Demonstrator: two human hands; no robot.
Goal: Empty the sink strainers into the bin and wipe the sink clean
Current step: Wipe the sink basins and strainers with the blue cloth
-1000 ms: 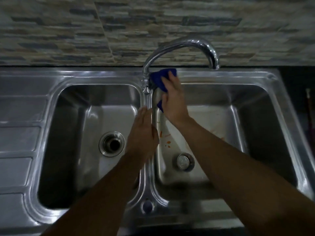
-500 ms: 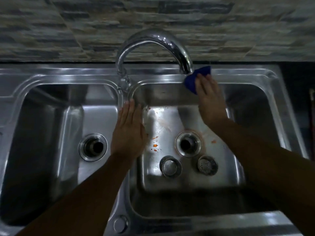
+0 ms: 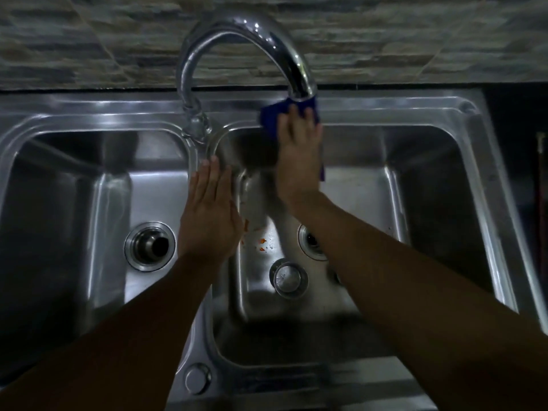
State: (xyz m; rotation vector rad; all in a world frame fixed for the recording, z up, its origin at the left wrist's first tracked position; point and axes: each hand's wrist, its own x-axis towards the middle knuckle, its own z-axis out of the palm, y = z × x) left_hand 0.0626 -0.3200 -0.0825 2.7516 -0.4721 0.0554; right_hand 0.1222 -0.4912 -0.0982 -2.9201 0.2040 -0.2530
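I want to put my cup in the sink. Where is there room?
The left steel basin is bare around its round drain. The right basin is crowded: loose round metal strainer, orange scraps, right hand wiping with blue cloth.

Dim, soft picture; glare streaks the faucet [image 3: 246, 31], corners fall dark

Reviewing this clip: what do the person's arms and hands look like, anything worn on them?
Both forearms are bare as far as the frame shows: no sleeves. The left hand and right hand wear no gloves; no rings, watch or bracelets are visible, though the light is dim.
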